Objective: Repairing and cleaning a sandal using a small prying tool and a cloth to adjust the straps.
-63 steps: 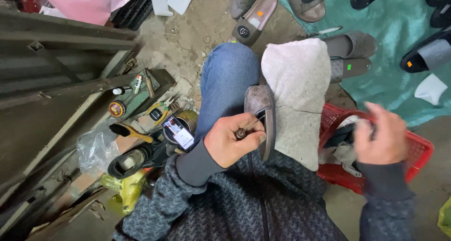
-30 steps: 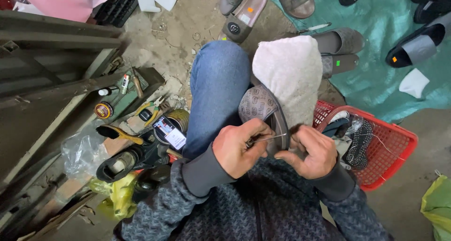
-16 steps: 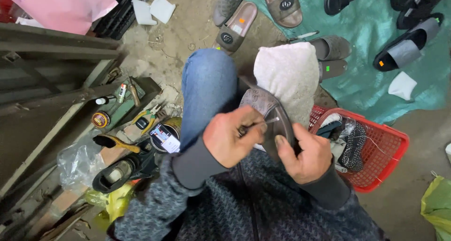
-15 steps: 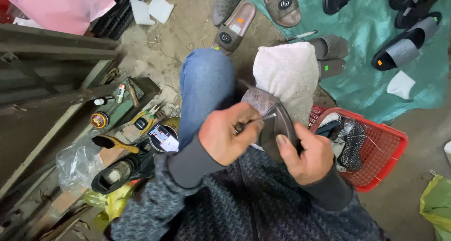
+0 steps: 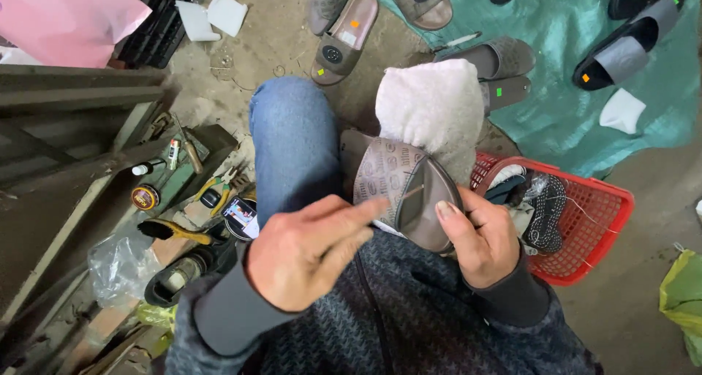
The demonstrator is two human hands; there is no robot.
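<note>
Our right hand (image 5: pixel 479 236) grips the brown slide sandal (image 5: pixel 406 192) on our lap, against the white cloth (image 5: pixel 431 104). Left hand (image 5: pixel 307 254) pinches a thin needle-like tool (image 5: pixel 411 193) into the strap, so a slip could jab the right thumb. The red basket (image 5: pixel 585 221) crowds the right; knee (image 5: pixel 289 137) blocks left.
</note>
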